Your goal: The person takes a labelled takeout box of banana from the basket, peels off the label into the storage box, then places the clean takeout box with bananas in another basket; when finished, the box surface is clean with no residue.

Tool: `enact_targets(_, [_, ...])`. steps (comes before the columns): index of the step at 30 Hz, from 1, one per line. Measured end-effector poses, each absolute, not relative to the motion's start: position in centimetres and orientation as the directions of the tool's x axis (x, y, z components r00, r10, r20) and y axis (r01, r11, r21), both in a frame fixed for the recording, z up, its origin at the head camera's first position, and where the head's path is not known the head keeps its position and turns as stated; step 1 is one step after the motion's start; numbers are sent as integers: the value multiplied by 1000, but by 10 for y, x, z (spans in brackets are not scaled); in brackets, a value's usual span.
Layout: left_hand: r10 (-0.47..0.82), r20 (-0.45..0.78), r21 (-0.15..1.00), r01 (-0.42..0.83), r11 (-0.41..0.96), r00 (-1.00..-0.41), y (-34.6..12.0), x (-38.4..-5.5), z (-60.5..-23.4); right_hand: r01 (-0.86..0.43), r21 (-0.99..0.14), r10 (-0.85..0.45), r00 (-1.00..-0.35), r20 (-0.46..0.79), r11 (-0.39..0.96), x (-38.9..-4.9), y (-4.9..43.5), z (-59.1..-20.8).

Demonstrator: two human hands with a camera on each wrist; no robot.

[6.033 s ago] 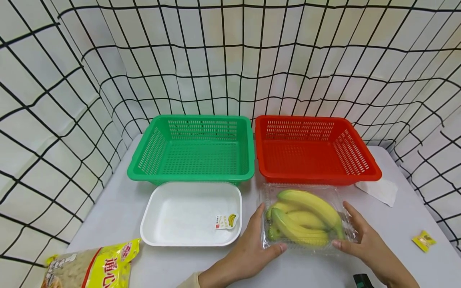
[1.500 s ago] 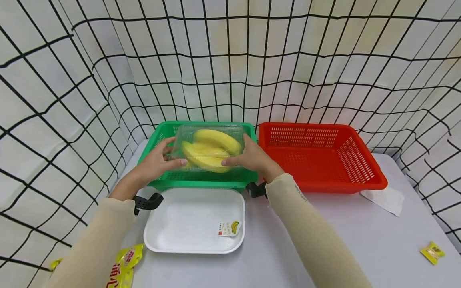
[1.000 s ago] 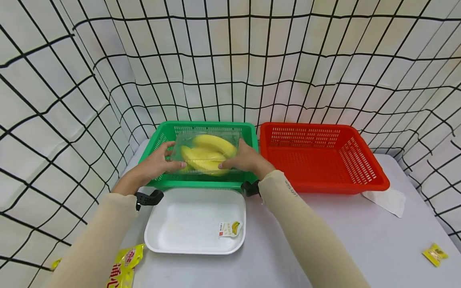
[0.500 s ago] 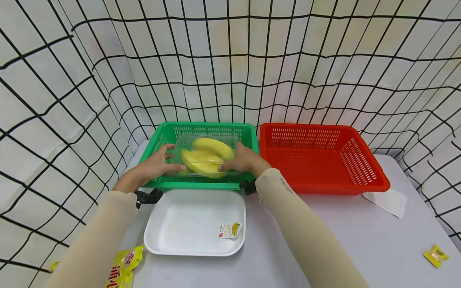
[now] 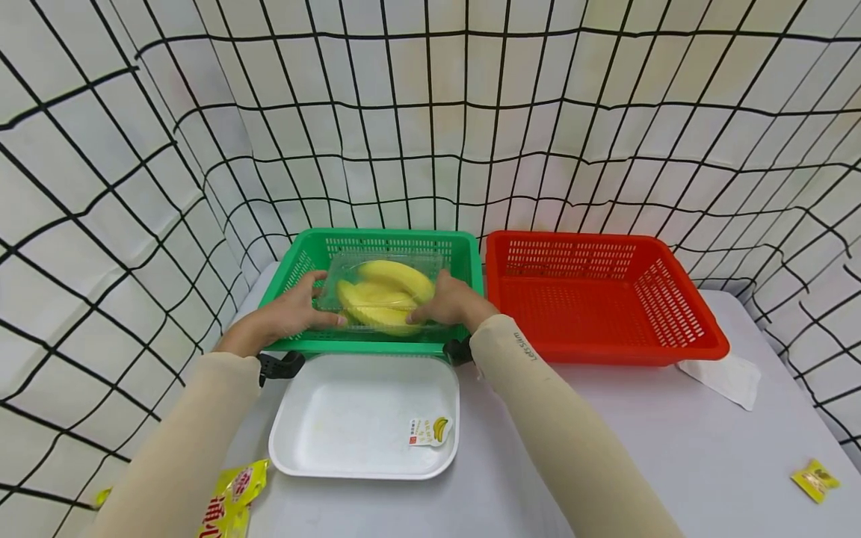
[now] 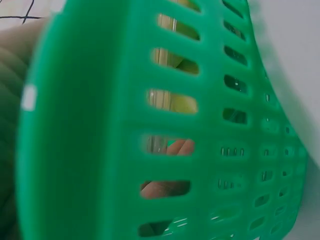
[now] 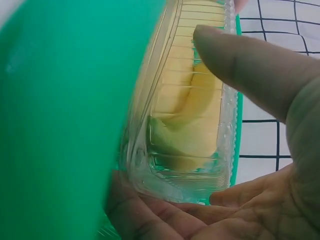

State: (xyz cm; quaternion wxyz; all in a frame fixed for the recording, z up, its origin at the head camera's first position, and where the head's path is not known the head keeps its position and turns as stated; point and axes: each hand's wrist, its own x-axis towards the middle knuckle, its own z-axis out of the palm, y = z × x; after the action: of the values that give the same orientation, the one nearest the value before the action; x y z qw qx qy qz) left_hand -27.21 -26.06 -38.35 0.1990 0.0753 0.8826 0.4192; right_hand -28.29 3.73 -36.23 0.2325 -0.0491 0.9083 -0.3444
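A clear plastic clamshell box with yellow bananas inside is down within the green basket, lid up. My left hand grips its left end, thumb at the front side. At the opposite end my right hand holds it too; in the right wrist view the thumb presses on the ribbed plastic and the fingers go round the box's end. The left wrist view looks through the basket's slotted wall, with fingertips partly showing behind it. Whether the box touches the basket floor I cannot tell.
A white tray with a banana-printed label stands before the green basket. Right of it is a red basket, with white tissue beside it. A yellow food bag and a small yellow packet lie nearer.
From the table before the red basket, both hands have brought the banana box left over the green basket. During the last second and a half it has sunk lower into it.
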Motion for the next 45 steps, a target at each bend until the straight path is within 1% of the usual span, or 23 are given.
enact_targets(21, [288,-289,748,-28,663,-913,-259,-273,-385,83,-636,-255,-871,-421,767,-285,33,-363])
enact_targets(45, [274,-298,724,-30,689,-914,-258,-273,-387,99,-650,-247,-874,-419,753,-286,33,-366])
